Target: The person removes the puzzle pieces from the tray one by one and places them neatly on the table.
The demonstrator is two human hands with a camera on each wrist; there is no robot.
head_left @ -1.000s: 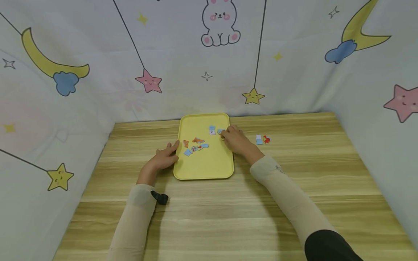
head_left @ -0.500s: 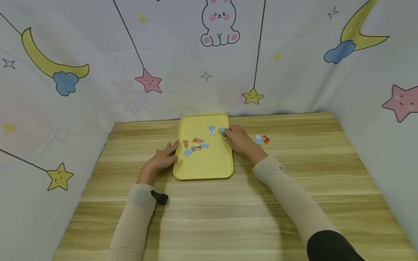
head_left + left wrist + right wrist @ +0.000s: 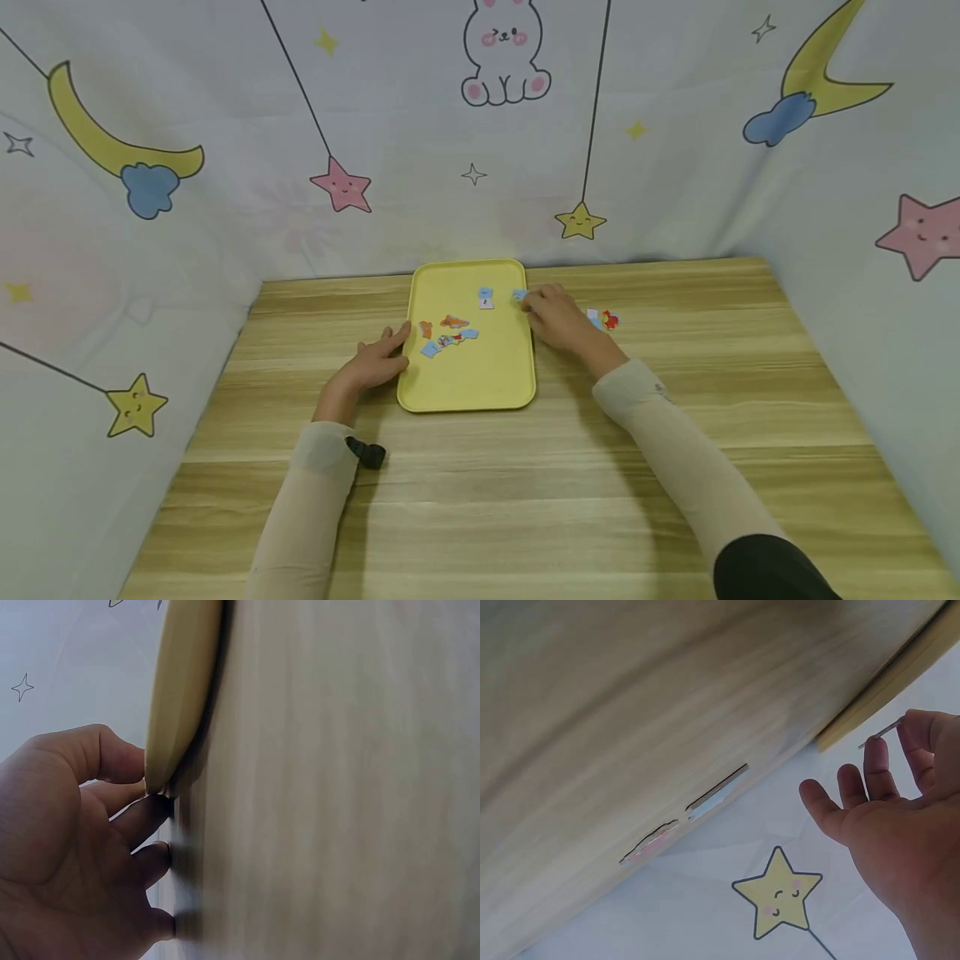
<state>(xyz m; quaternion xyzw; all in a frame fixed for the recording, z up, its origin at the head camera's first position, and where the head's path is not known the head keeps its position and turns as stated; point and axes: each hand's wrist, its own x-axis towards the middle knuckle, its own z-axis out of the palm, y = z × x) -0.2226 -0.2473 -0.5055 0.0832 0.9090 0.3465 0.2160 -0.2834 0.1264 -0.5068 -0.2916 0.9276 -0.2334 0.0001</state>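
My right hand (image 3: 557, 321) pinches a small light-blue puzzle piece (image 3: 519, 295) between thumb and finger over the right rim of a yellow tray (image 3: 468, 387). The right wrist view shows that thin piece (image 3: 878, 735) edge-on, lifted off the table. My left hand (image 3: 366, 367) rests against the tray's left side, fingers extended. Up close, its thumb (image 3: 120, 761) touches the tray's edge while other fingertips meet the tabletop. Inside the tray lie orange pieces (image 3: 454, 322), a blue-and-white piece (image 3: 486, 298) and several blue and red ones (image 3: 450, 341).
Right of the tray, on the wooden table (image 3: 480, 492), lie a blue-and-white piece (image 3: 593, 317) and a red piece (image 3: 611, 320). A white cloth backdrop (image 3: 420, 125) with stars, moons and a rabbit rises behind the table and along both sides.
My right hand has moved rightward, carrying the light-blue puzzle piece from inside the tray to its right rim. My left hand has stayed at the tray's left edge.
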